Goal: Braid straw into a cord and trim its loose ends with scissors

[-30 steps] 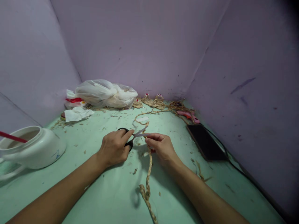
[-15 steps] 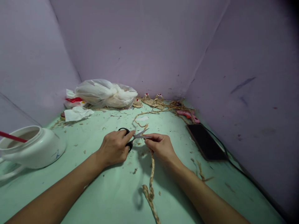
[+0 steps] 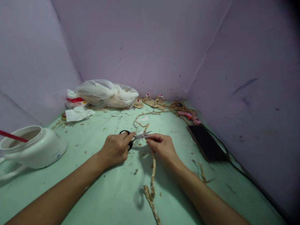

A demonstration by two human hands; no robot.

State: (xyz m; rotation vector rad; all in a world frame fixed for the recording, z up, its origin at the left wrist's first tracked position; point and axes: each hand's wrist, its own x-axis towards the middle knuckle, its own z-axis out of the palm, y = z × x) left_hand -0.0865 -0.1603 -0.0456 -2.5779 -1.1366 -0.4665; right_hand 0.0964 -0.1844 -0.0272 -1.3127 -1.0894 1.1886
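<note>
My left hand (image 3: 116, 147) is closed on the black handles of a pair of scissors (image 3: 140, 136). The blades point right, slightly parted, at the fingertips of my right hand (image 3: 162, 147). Those fingertips pinch a braided straw cord (image 3: 153, 170), which hangs down toward the near edge of the view and forms a loop low down. Beyond the blades a thinner stretch of cord (image 3: 138, 120) curves away to the back. The exact spot where blades and cord meet is too small to tell.
A white pot (image 3: 44, 148) with a red stick stands at left. At the back lie a plastic bag (image 3: 103, 93), a tissue (image 3: 78, 114), woven pieces with red beads (image 3: 148, 100) and tangled cord (image 3: 179, 106). A black phone (image 3: 208, 143) and cable are at right.
The scissor blades have drawn closer together. Both hands stay almost where they were, still holding the scissors and the cord.
</note>
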